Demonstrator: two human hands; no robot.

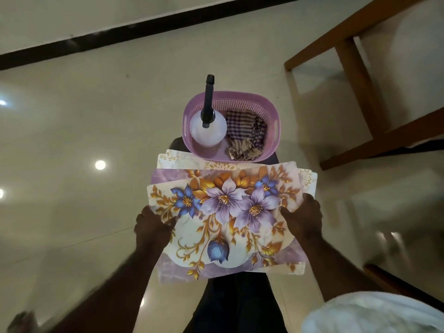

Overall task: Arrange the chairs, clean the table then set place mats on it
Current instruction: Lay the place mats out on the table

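Grips, both engaged: your left grip (153, 227) is curled round the 9 o'clock edge of the place mats (230, 212), and your right grip (302, 217) is clamped on the 3 o'clock edge, fingers wrapped under. Neither has a free finger.

Item 1, place mats: a fanned stack with the floral mat uppermost and several more showing beneath. It is held roughly level between your hands, above the floor (72, 116) and not on any desk.

Item 2, basket (274, 131): lilac, perforated, at 12 o'clock of the stack and touching its far edge. Whether it rides on the mats or on the dark support under it cannot be told.

Item 3, spray bottle (207, 131): upright in the basket's 9 o'clock half, nozzle pointing to 12 o'clock.

Item 4, cloth (245, 131): checked and crumpled, in the 3 o'clock half, just beside the bottle.

Item 5, wooden frame (355, 75): at 2 o'clock, well apart from the load. Chair or desk cannot be told.

Step in hand, as a judgement: you are handling the supplies. Bottle and cloth sit unused, so cleaning looks not yet begun, and no mat is laid.

Next move calls for: keeping the stack level so nothing slides, and parking the mats somewhere off the desk. That frees both grips for the chairs, then for the bottle and cloth. The mats come last.
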